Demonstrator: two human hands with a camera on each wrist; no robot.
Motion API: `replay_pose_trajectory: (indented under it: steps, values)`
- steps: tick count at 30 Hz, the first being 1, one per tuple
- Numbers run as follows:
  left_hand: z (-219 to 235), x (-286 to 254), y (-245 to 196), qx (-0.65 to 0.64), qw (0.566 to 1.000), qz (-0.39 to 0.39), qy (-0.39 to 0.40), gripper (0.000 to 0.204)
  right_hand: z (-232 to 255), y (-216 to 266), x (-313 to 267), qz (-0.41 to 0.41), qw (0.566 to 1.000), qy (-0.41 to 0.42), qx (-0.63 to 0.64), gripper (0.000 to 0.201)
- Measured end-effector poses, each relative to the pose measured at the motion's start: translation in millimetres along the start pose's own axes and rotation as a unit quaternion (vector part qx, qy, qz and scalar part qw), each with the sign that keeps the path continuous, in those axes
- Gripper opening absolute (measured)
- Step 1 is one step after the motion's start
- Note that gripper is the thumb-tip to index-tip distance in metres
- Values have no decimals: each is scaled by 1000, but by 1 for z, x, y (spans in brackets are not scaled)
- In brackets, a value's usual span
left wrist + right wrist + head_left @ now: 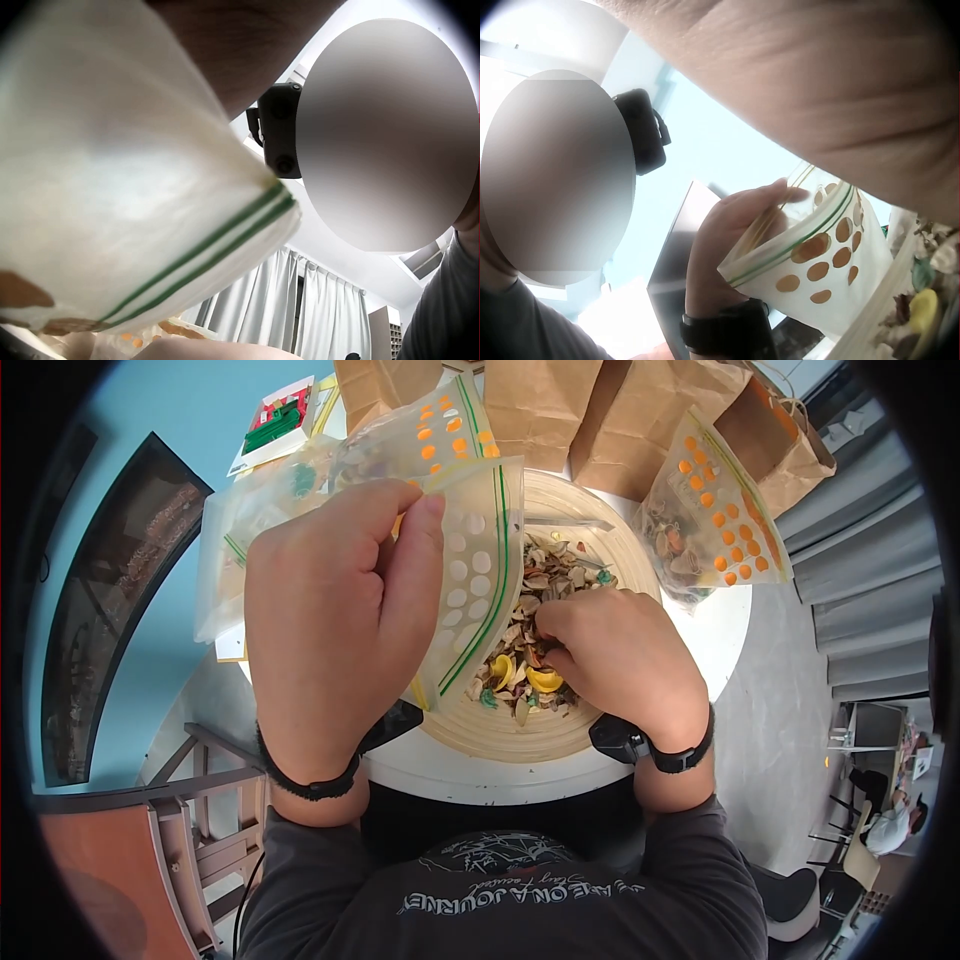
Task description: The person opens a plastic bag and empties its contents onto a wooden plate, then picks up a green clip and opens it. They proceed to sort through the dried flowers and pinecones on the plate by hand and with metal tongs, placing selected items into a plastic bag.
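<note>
My left hand (345, 610) grips the upper edge of a frosted zip bag (470, 575) with a green seal line and rows of dots. The bag's mouth gapes in the right wrist view, where the left thumb and fingers pinch its rim. My right hand (635, 655) reaches down into a heap of potpourri (540, 580), its fingers and thumb curled around some dried pieces, partly hidden. Yellow curled pieces (543, 680) and teal bits lie beside its fingertips. The heap sits on a round pale wooden tray (480, 740).
Another filled dotted zip bag (715, 510) stands at the right, and one more (400, 445) behind the left hand. Brown paper bags (540, 410) line the back of the white round table (725, 630). A box with red and green items (280, 420) is at the back left.
</note>
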State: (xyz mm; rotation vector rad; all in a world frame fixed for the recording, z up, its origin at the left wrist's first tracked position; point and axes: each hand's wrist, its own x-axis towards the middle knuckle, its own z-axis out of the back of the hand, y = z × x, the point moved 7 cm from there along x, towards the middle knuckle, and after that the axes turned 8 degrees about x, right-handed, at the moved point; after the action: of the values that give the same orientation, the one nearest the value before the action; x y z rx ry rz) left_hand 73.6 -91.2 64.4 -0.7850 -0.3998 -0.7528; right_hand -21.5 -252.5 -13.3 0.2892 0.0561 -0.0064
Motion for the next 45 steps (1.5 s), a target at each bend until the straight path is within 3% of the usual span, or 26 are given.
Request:
replay_pose_trajectory:
  steps: [6, 9, 10, 12, 13, 14, 16, 17, 20, 21, 23, 28, 31, 34, 36, 37, 38, 40, 41, 42, 44, 45]
  values:
    - [-1, 2, -1, -13, 1000, 1, -14, 14, 23, 6, -2, 33, 992, -82, 86, 8]
    - [0, 0, 1, 7, 1000, -14, -3, 17, 55, 7, -16, 56, 905, -281, 314, 18]
    - [0, 0, 2, 7, 1000, -13, -4, 17, 52, 12, -16, 58, 905, -280, 314, 18]
    - [1, 0, 0, 2, 999, -34, -13, 16, 66, 4, -46, 127, 709, -525, 454, 21]
    - [2, 0, 1, 3, 999, -33, -15, 16, 64, 2, -53, 139, 669, -539, 493, 27]
    - [3, 0, 0, 8, 999, -40, -16, 16, 64, 0, -51, 141, 669, -538, 493, 27]
    - [2, -1, -2, 12, 999, -46, -16, 15, 64, 10, -35, 149, 782, -444, 411, 28]
    - [2, 0, -1, 4, 999, -42, -19, 15, 62, 17, -22, 90, 884, -339, 308, 26]
    - [2, 1, 1, -6, 999, -22, -24, 11, 44, 3, -7, -6, 943, -196, 267, 19]
    - [2, 1, 3, -6, 1000, -6, -25, 12, 44, 0, -8, -4, 944, -195, 266, 19]
    - [1, 0, 3, -7, 999, -15, -36, 12, 27, 3, -3, 11, 985, -59, 160, 19]
    - [1, 1, 0, -6, 998, -41, -39, 12, -6, 2, 6, -2, 996, 13, 87, 18]
    - [0, 1, 1, 12, 999, -33, -14, 15, -6, 1, 6, 12, 995, 1, 102, 16]
    - [1, 0, 0, 12, 999, -43, -22, 15, 16, 4, 2, 26, 977, -20, 210, 11]
    - [0, 0, 0, 8, 999, -34, -17, 15, 35, 1, -6, -26, 915, -87, 394, 5]
    - [0, 0, 0, 8, 999, -33, -18, 15, 42, 0, -12, 4, 874, -166, 457, 9]
    - [-1, 0, 0, 8, 999, -35, -14, 15, 38, 5, -13, 4, 874, -165, 457, 9]
    - [-2, 0, 1, 8, 999, -36, -10, 15, 56, 0, -32, 80, 709, -413, 566, 9]
    - [-2, 0, 0, 13, 999, -43, -10, 15, 54, 0, -33, 110, 700, -425, 564, 14]
    - [-2, 0, -1, 17, 999, -50, -9, 15, 56, -3, -30, 109, 700, -424, 564, 14]
    - [-4, 0, 0, 11, 998, -52, -14, 14, 49, 13, -10, 123, 867, -273, 398, 18]
    - [-3, 0, 1, 5, 998, -54, -21, 14, 41, 10, -7, 75, 879, -254, 397, 17]
